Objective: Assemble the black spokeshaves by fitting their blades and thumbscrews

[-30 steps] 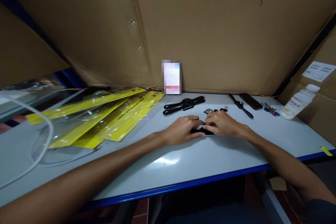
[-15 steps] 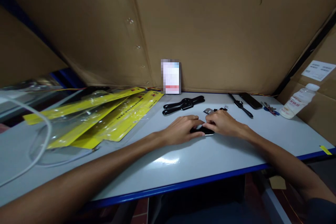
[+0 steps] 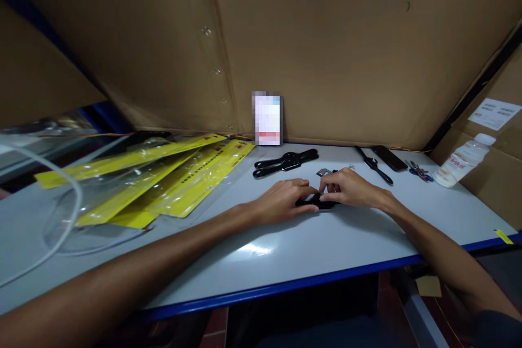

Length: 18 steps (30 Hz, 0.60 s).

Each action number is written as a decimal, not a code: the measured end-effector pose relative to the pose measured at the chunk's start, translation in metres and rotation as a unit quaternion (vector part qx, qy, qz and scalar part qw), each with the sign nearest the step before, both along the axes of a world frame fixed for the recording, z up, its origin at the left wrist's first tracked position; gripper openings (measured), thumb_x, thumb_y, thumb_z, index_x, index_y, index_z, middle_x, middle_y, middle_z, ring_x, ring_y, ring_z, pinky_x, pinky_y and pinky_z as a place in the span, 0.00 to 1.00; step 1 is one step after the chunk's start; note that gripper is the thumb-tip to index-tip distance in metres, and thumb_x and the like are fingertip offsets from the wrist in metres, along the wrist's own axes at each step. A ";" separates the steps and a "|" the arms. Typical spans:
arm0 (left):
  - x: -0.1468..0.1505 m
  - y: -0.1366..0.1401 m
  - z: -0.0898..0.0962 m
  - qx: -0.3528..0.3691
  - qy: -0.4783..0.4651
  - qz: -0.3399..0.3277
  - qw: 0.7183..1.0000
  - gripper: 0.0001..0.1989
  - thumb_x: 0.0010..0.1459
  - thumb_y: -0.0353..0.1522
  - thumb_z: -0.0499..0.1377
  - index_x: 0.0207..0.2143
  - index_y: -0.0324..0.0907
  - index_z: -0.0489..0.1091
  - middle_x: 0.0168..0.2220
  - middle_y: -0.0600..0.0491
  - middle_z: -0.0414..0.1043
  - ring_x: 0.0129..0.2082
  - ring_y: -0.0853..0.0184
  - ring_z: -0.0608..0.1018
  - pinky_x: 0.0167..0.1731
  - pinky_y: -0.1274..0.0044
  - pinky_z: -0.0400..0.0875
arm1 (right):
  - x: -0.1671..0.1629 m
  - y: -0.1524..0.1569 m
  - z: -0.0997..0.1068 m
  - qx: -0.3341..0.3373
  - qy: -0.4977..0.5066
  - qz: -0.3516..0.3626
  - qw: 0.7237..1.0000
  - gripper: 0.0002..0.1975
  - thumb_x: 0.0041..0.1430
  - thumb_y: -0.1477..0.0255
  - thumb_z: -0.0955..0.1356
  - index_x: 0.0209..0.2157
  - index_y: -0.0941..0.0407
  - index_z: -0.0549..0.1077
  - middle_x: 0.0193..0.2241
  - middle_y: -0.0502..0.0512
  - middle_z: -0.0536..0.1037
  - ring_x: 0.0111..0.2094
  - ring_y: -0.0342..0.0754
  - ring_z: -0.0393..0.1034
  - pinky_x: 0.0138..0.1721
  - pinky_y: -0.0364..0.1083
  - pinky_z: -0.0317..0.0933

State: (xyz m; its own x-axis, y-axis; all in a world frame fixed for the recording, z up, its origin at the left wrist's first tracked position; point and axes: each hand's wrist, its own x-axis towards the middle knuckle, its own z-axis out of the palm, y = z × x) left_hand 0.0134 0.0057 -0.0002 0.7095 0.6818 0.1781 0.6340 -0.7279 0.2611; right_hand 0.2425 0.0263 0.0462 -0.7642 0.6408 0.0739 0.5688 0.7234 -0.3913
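A black spokeshave (image 3: 326, 202) lies on the table in front of me, partly covered by my fingers. My left hand (image 3: 287, 201) grips its left part, thumb along the near side and fingers over the far side. My right hand (image 3: 346, 187) is above its middle, thumb and fingertips pinched on something too small to make out. Behind the right fingers lies a silver metal plate (image 3: 323, 172), beside small parts that the hand partly hides. Further back, black spokeshaves (image 3: 285, 162) lie overlapped, and a single spokeshave (image 3: 374, 165) lies to the right.
Yellow cards in clear plastic packaging (image 3: 204, 179) spread over the left side, near a white cable (image 3: 77, 206). A lit phone (image 3: 267, 119) leans on the cardboard wall (image 3: 326, 54). A dark phone-like object (image 3: 389, 158), keys (image 3: 419, 172) and a bottle (image 3: 463, 160) stand or lie at right.
My right hand has lifted slightly and its fingers have changed their pinch, showing more of the spokeshave. The left hand keeps its hold. The view has shifted slightly.
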 end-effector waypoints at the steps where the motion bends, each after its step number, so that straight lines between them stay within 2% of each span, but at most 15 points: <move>1: 0.000 0.001 -0.001 0.000 0.001 -0.002 1.000 0.20 0.68 0.46 0.55 0.49 0.41 0.74 0.39 0.49 0.73 0.37 0.62 0.75 0.36 0.74 0.65 | -0.002 -0.001 -0.004 0.017 -0.002 -0.009 1.000 0.03 0.61 0.72 0.73 0.34 0.56 0.77 0.23 0.45 0.71 0.25 0.40 0.61 0.30 0.42 0.49; 4: 0.000 0.002 -0.002 -0.004 0.006 0.005 1.000 0.20 0.68 0.46 0.55 0.47 0.40 0.74 0.39 0.49 0.73 0.37 0.62 0.75 0.36 0.73 0.65 | -0.008 -0.003 -0.013 0.063 -0.020 -0.029 0.997 0.12 0.64 0.71 0.70 0.26 0.57 0.73 0.20 0.45 0.66 0.23 0.40 0.54 0.28 0.44 0.44; 7: 0.000 0.002 -0.003 -0.005 0.004 0.008 1.000 0.20 0.68 0.47 0.55 0.45 0.40 0.74 0.39 0.49 0.72 0.36 0.62 0.74 0.36 0.73 0.64 | -0.008 -0.003 -0.012 0.052 -0.007 -0.027 0.998 0.18 0.66 0.71 0.68 0.21 0.57 0.70 0.17 0.44 0.61 0.22 0.40 0.51 0.28 0.44 0.43; 9: 0.000 0.002 -0.002 -0.007 0.000 0.004 1.000 0.20 0.68 0.47 0.55 0.47 0.41 0.74 0.38 0.49 0.72 0.36 0.63 0.73 0.36 0.73 0.64 | -0.005 -0.001 -0.006 0.017 0.027 -0.020 0.999 0.14 0.66 0.70 0.69 0.25 0.57 0.74 0.18 0.43 0.62 0.22 0.40 0.53 0.28 0.43 0.45; 11: 0.000 0.002 -0.002 -0.012 -0.002 0.000 1.000 0.21 0.68 0.47 0.55 0.49 0.41 0.74 0.39 0.49 0.72 0.36 0.62 0.73 0.37 0.73 0.64 | -0.001 0.001 0.000 -0.013 0.039 -0.004 0.999 0.04 0.63 0.70 0.71 0.35 0.56 0.78 0.20 0.43 0.67 0.23 0.40 0.58 0.29 0.42 0.49; 13: 0.000 0.002 -0.002 -0.017 -0.001 0.000 1.000 0.21 0.68 0.47 0.55 0.50 0.41 0.73 0.39 0.48 0.72 0.37 0.62 0.73 0.37 0.72 0.64 | 0.001 0.002 0.002 -0.021 0.021 0.006 1.000 0.07 0.60 0.71 0.73 0.41 0.55 0.78 0.23 0.44 0.70 0.24 0.40 0.62 0.31 0.42 0.50; 16: 0.000 0.003 -0.002 -0.014 -0.001 0.001 1.000 0.21 0.68 0.47 0.54 0.50 0.42 0.74 0.39 0.48 0.72 0.37 0.62 0.73 0.37 0.73 0.64 | -0.001 0.001 -0.002 0.009 -0.013 -0.016 1.000 0.05 0.62 0.69 0.72 0.36 0.56 0.77 0.24 0.46 0.72 0.25 0.41 0.61 0.30 0.43 0.48; 18: 0.000 0.003 -0.003 -0.010 0.000 0.002 1.000 0.20 0.68 0.47 0.54 0.48 0.41 0.74 0.39 0.49 0.72 0.37 0.62 0.73 0.36 0.73 0.64 | -0.004 -0.001 -0.007 0.037 -0.030 -0.030 0.998 0.09 0.64 0.69 0.71 0.30 0.57 0.75 0.23 0.47 0.70 0.25 0.41 0.58 0.30 0.43 0.46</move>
